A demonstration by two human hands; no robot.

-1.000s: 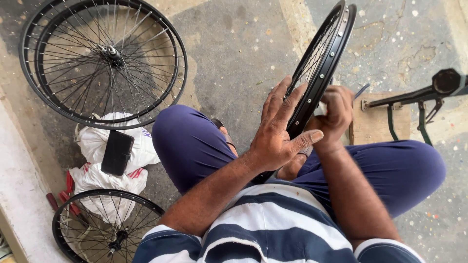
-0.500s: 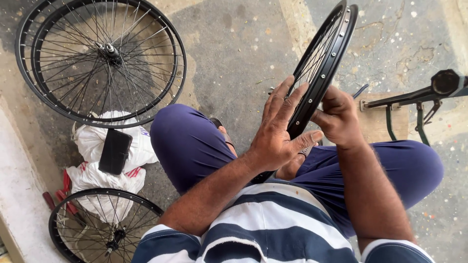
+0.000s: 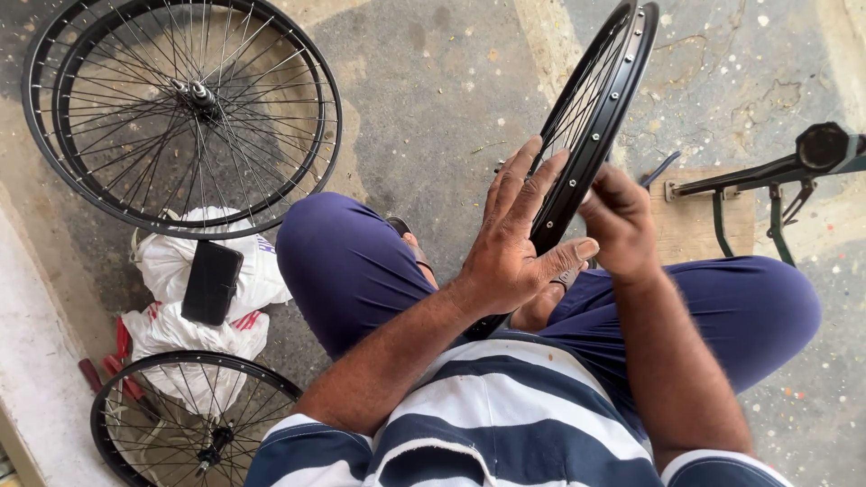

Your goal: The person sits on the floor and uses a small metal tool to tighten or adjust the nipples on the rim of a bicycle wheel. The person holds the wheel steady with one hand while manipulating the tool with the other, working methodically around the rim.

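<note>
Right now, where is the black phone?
In the head view the black phone lies at the left, on top of a white bag, just below the big spoked wheel on the floor and left of the person's knee.

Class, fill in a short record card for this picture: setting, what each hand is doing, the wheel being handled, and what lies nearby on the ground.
Setting: person seated on a concrete floor, seen from above
Left hand: open, fingers spread flat against the upright wheel rim
Right hand: closed at the rim's edge; what it pinches is hidden
Rim: black, spoked, standing on edge between the knees
Nearby left: two spoked wheels, white bags, a dark phone on them
Nearby right: metal stand
</note>
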